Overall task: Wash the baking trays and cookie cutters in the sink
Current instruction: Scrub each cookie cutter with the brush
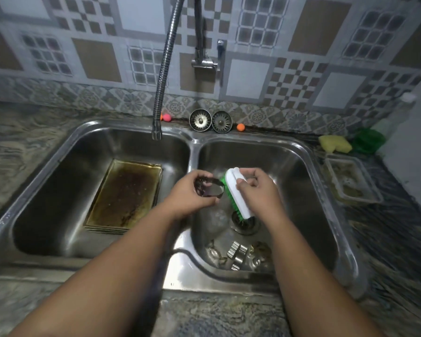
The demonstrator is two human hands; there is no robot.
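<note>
My left hand (192, 195) grips a round metal cookie cutter (208, 188) above the divider of the double steel sink (195, 139). My right hand (258, 188) holds a white scrub brush with green bristles (237, 193) right beside the cutter, over the right basin's drain (244, 221). Several more metal cookie cutters (238, 256) lie at the near end of the right basin. A stack of stained baking trays (127, 195) lies in the left basin.
A flexible faucet hose (162, 76) hangs over the left basin. Two sink strainers (210, 121) lean on the back ledge beside small orange and pink balls. A yellow sponge (334, 143), a green scrubber and a clear plastic container (351, 182) sit on the right counter.
</note>
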